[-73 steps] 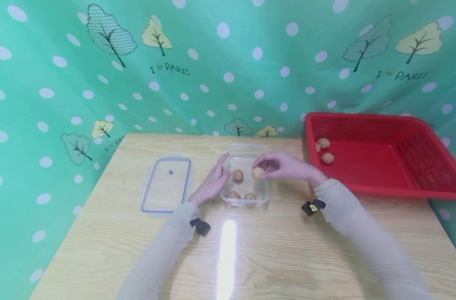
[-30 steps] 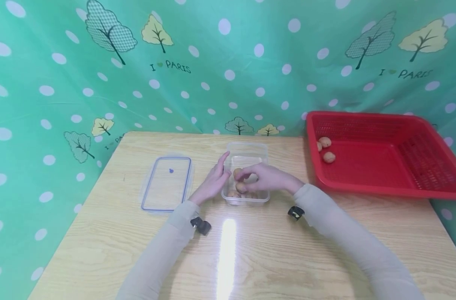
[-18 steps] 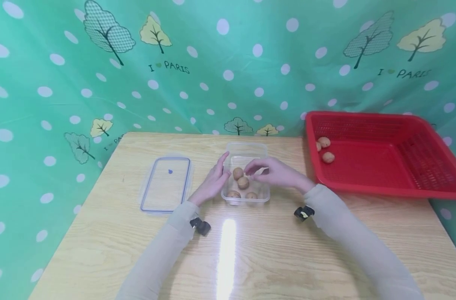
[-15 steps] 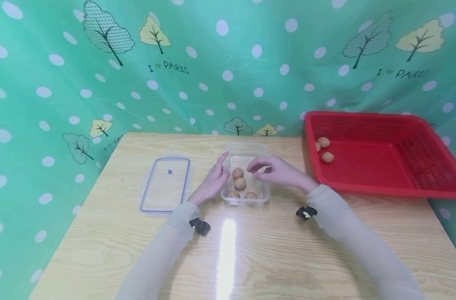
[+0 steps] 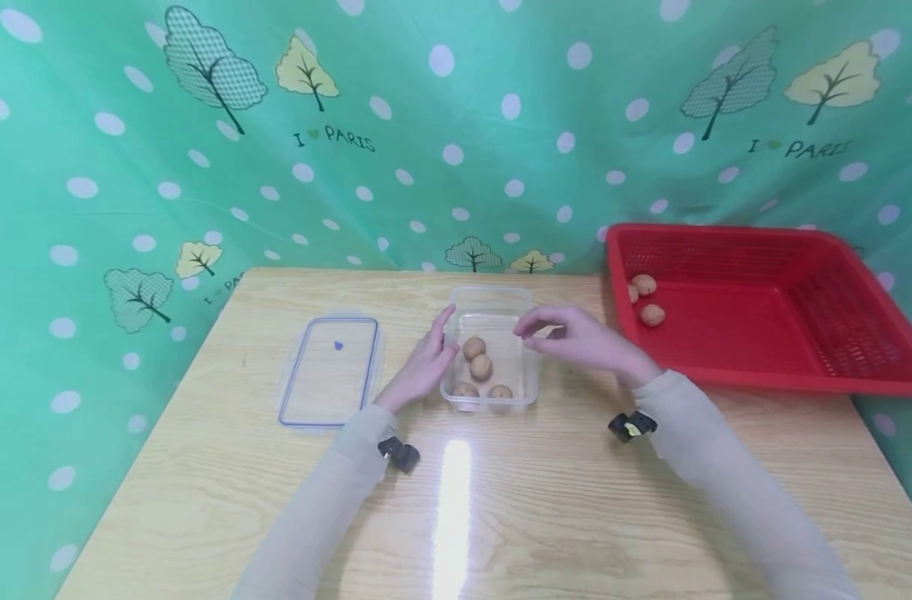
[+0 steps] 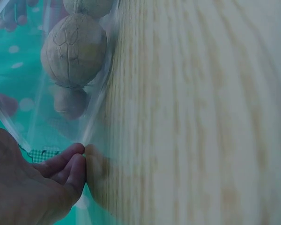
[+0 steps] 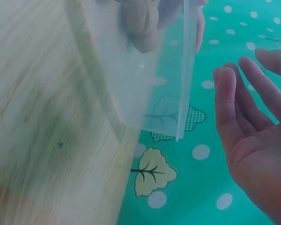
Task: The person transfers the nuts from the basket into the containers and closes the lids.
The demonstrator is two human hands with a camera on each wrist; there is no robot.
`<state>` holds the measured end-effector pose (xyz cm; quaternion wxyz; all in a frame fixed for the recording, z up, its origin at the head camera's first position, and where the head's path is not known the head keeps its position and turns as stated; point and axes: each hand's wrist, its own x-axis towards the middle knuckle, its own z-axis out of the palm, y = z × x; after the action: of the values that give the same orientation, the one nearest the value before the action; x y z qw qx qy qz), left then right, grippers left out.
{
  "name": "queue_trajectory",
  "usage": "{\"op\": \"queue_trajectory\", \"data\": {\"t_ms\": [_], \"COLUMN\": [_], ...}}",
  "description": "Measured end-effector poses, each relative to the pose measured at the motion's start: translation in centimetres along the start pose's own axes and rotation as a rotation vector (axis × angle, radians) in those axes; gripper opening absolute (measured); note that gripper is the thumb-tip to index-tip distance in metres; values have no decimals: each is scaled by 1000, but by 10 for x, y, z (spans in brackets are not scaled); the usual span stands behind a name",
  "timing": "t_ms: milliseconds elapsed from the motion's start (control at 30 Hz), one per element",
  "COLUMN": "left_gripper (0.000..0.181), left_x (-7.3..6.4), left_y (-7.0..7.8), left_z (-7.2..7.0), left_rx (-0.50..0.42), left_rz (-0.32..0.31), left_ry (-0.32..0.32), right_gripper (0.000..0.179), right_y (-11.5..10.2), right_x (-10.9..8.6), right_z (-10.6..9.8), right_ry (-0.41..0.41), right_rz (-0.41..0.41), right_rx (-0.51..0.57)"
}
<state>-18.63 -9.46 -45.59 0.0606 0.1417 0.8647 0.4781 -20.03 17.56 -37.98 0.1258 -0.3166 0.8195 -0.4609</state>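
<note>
Several walnuts (image 5: pixel 481 367) lie in a clear plastic container (image 5: pixel 532 375), two touching near its middle and others along its near side. My left hand (image 5: pixel 423 367) holds the container's left wall, thumb over the rim. In the left wrist view, its fingertips (image 6: pixel 77 151) press the outside of the wall below a walnut (image 6: pixel 74 49). At the container's right rim, my right hand (image 5: pixel 576 337) hovers with loosely bent fingers and nothing between them. The right wrist view shows this hand (image 7: pixel 253 117) beside the container wall (image 7: pixel 189 61), slightly apart from it.
A clear lid (image 5: pixel 328 421) with a blue seal lies on the wooden table (image 5: pixel 546 508), left of the container. To the right stands a red basket (image 5: pixel 741 379), with a few walnuts (image 5: pixel 653 315) in its left end. A green polka-dot cloth (image 5: pixel 396 100) hangs behind.
My right hand has lowered a walnut into the container, let it go beside another, and drawn back to the right rim. My left hand stays at the left wall.
</note>
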Motion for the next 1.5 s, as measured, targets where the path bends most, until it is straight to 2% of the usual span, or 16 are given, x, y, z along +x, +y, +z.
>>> {"op": "queue_trajectory", "data": {"t_ms": [333,633,800,967,1200,1500], "left_gripper": [63,61,60,60,59,59], "left_x": [0,-1,-1,-1,1,0], "left_y": [-1,-1,-1,-1,-1,-1], "left_z": [1,-1,-1,-2,-1,-1], "left_rx": [-40,-54,-56,-36,-65,-66], "left_rz": [-34,-29,-43,-25,-35,-35], "left_ry": [-2,-9,-17,-17,-24,-27], "right_gripper": [22,25,30,33,38,42], "right_y": [0,-5,-6,-8,-10,-10], "right_x": [-10,-21,-29,-35,-41,-47], "right_z": [-16,-35,-47,-58,-68,-78], "right_ry": [57,117,129,153,185,212], "right_rz": [0,23,78,106,177,192], "right_rx": [-13,-60,-82,-115,-151,-179]}}
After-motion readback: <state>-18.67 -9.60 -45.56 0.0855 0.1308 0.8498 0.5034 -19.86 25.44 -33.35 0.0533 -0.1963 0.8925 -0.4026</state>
